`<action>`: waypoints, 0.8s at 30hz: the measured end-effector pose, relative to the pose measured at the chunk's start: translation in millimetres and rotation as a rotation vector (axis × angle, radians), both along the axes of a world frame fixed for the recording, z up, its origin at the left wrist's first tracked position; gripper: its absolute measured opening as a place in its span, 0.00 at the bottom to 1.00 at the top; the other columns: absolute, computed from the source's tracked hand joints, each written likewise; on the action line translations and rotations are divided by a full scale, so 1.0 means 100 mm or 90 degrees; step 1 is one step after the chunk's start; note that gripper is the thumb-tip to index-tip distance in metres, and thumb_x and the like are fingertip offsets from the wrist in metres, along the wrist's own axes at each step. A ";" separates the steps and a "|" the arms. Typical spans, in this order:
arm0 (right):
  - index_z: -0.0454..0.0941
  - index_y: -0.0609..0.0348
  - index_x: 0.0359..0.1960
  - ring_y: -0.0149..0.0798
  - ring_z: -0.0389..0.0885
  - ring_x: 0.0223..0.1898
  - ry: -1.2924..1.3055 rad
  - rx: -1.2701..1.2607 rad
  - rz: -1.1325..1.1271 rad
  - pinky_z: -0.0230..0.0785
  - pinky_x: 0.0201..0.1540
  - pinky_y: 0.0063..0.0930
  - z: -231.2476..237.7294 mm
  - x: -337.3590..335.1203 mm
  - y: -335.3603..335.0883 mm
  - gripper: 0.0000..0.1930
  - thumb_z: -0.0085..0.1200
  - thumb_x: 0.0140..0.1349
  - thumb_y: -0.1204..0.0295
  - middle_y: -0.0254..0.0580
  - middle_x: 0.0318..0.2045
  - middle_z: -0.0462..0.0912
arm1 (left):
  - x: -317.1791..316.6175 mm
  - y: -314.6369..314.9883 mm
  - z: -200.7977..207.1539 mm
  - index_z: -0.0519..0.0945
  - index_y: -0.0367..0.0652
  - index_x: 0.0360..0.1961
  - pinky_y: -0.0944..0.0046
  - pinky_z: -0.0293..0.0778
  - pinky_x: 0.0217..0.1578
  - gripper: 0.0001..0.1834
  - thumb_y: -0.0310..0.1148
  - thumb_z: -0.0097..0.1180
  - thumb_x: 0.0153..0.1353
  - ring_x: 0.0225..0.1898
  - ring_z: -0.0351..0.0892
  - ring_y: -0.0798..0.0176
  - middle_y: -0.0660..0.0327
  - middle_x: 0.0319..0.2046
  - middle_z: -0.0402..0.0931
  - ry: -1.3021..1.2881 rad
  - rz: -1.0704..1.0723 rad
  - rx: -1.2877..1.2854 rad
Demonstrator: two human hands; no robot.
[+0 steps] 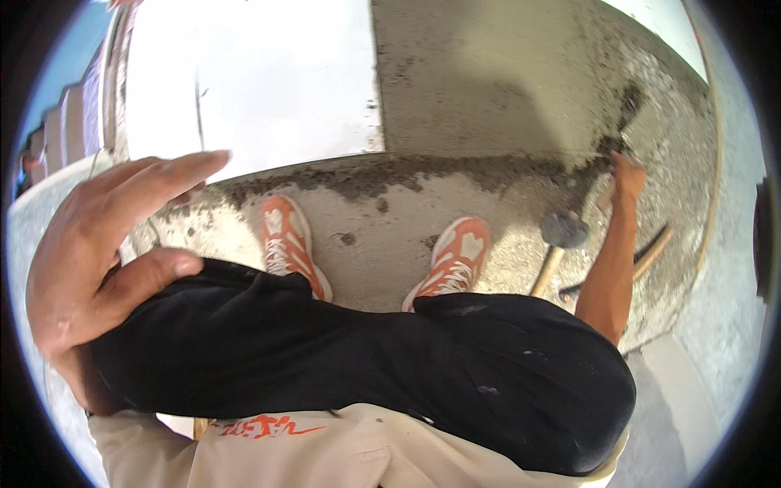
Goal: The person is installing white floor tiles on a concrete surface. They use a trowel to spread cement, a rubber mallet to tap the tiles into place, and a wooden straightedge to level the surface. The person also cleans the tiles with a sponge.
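My left hand [106, 236] is raised near the left side, over my black-trousered knee, its thumb and fingers apart and nothing seen between them. On the far right my right hand [626, 177] reaches down to the dark, crumbly mortar edge [606, 159]. Its fingertips are pinched at the end of a thin string [582, 154] stretched along the edge of the grey mortar bed [464, 89]. A large white tile [260, 81] lies beside that bed, in front of my left hand. The underside of the right hand is hidden.
A mallet [564, 231] with a dark head and wooden handle lies by my right forearm. Beyond the forearm is another wooden-handled tool [651, 254]. My orange-and-white shoes [460, 252] stand on the dusty floor. Another white slab [663, 28] shows at the upper right.
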State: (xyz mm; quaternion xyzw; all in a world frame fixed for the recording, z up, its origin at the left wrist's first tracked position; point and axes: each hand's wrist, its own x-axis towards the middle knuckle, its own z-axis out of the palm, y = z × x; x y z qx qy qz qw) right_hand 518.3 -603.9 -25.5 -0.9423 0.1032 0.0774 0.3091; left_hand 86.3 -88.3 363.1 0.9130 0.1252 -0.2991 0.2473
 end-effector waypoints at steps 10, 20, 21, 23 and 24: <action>0.81 0.73 0.43 0.35 0.79 0.23 -0.110 0.051 -0.020 0.70 0.27 0.33 0.58 -0.32 -0.07 0.26 0.72 0.62 0.57 0.42 0.25 0.82 | -0.22 0.11 -0.01 0.73 0.36 0.72 0.44 0.79 0.57 0.39 0.46 0.64 0.63 0.54 0.87 0.44 0.43 0.54 0.85 0.004 -0.063 0.047; 0.76 0.64 0.41 0.34 0.71 0.27 -0.165 -0.016 0.258 0.67 0.32 0.35 0.82 -0.72 0.29 0.21 0.55 0.76 0.53 0.37 0.29 0.76 | -0.34 0.13 0.02 0.73 0.37 0.73 0.45 0.81 0.57 0.38 0.47 0.61 0.66 0.54 0.86 0.44 0.44 0.56 0.85 -0.042 -0.036 0.119; 0.74 0.63 0.48 0.36 0.69 0.30 -0.245 -0.134 0.367 0.66 0.36 0.37 0.91 -0.87 0.40 0.21 0.52 0.79 0.53 0.38 0.31 0.75 | -0.36 0.16 -0.01 0.73 0.37 0.73 0.45 0.81 0.57 0.38 0.47 0.60 0.66 0.54 0.86 0.44 0.44 0.56 0.84 -0.052 -0.038 0.125; 0.73 0.62 0.53 0.41 0.74 0.32 -0.079 -0.106 0.428 0.69 0.39 0.41 1.13 -1.30 0.95 0.21 0.53 0.79 0.54 0.43 0.32 0.78 | -0.39 0.15 0.08 0.73 0.37 0.73 0.46 0.81 0.57 0.37 0.48 0.59 0.67 0.55 0.86 0.44 0.44 0.57 0.84 -0.054 -0.041 0.175; 0.73 0.62 0.56 0.44 0.77 0.33 -0.003 -0.106 0.454 0.71 0.40 0.43 1.32 -1.55 1.21 0.21 0.53 0.79 0.54 0.45 0.33 0.79 | -0.41 0.17 0.04 0.73 0.38 0.73 0.46 0.81 0.57 0.37 0.48 0.59 0.68 0.55 0.85 0.44 0.44 0.58 0.83 -0.072 -0.046 0.195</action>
